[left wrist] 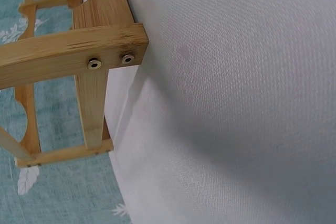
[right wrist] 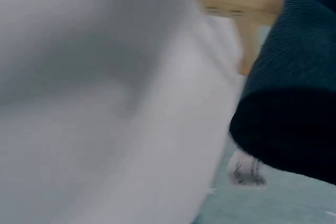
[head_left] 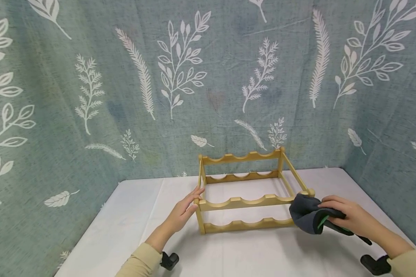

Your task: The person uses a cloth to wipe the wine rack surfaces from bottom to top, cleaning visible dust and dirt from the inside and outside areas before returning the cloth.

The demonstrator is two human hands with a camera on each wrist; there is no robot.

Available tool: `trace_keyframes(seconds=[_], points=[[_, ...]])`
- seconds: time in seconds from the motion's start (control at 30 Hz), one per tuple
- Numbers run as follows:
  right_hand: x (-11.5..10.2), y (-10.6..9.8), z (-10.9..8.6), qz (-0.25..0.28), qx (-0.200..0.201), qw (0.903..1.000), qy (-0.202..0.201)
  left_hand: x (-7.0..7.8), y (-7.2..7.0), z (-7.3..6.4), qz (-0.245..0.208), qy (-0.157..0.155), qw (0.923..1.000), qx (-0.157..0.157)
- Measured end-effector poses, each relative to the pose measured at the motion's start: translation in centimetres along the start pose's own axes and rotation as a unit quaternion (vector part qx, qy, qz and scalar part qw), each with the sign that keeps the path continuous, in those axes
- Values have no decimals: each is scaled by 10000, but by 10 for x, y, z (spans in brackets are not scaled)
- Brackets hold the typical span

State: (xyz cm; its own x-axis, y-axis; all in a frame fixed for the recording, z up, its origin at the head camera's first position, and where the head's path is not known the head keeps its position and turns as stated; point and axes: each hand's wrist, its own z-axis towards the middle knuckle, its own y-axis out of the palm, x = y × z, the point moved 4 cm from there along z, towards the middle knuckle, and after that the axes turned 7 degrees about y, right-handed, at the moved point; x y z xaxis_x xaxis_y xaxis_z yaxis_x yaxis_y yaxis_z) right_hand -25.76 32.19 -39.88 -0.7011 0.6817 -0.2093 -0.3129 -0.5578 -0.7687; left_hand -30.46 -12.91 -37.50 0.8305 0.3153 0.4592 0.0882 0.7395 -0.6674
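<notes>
A light wooden rack with scalloped rails, like a wine rack, stands on the white-covered table. At its front left top corner, my left hand grips the frame, thumb in front and fingers over the top. In the left wrist view, the rack's lower corner shows two metal screws. My right hand holds a bunched dark grey cloth with a green edge, which covers the rack's front right corner. The dark cloth fills the right side of the right wrist view; the fingers are hidden there.
The white tabletop extends around the rack. Behind and at both sides hangs a blue-green curtain with white leaf prints. A black strap mount sits at the left wrist, another black mount at the right wrist.
</notes>
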Motion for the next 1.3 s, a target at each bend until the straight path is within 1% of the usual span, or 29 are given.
trace_keyframes(seconds=[0.07, 0.17, 0.23, 0.27, 0.37, 0.43, 0.53, 0.6, 0.67, 0.73, 0.8, 0.9, 1.0, 1.1, 1.23, 1.3], points=[[5, 13, -5, -81, -583, 9981, 161, -1, 0, 0, -3, 12, 10000, 4], [13, 31, -12, 2, -1353, 9899, 417, -1, 1, -1, 3, 31, 10000, 13], [17, 38, -15, 156, -1646, 9847, 553, -1, 1, -1, 6, 47, 10000, 24], [18, 40, -15, 187, -1703, 9835, 586, -1, 1, -1, 9, 56, 10000, 33], [19, 37, -13, 325, -1696, 9831, 612, -1, 1, -1, 17, 65, 10000, 46], [16, 29, -9, 431, -1609, 9844, 564, -2, 1, 0, 22, 46, 10000, 34], [9, 10, 1, 567, -1262, 9890, 517, -2, 1, 0, 26, 10, 10000, 1], [4, -4, 9, 546, -1049, 9921, 415, -2, 1, -1, 39, 7, 10000, 2], [0, -15, 17, 479, -961, 9938, 280, -2, 1, -1, 47, 11, 10000, 22], [-2, -22, 23, 429, -998, 9940, 118, -2, 1, -1, 42, -5, 10000, 34], [-2, -27, 27, 485, -1139, 9923, 12, -2, 1, -2, 20, -35, 10000, 26], [1, -31, 28, 669, -1298, 9893, 20, -2, 3, -1, -10, -75, 10000, -9], [4, -37, 27, 850, -1366, 9870, 31, 0, 4, -1, -7, -56, 10000, -11], [5, -45, 26, 913, -1146, 9892, -24, 1, 4, -1, 40, 4, 10000, 24], [7, -51, 26, 804, -615, 9949, -48, 1, 2, -1, 81, 83, 9999, 93], [9, -47, 26, 765, -626, 9951, -37, 0, 1, -1, 91, 92, 9999, 112]])
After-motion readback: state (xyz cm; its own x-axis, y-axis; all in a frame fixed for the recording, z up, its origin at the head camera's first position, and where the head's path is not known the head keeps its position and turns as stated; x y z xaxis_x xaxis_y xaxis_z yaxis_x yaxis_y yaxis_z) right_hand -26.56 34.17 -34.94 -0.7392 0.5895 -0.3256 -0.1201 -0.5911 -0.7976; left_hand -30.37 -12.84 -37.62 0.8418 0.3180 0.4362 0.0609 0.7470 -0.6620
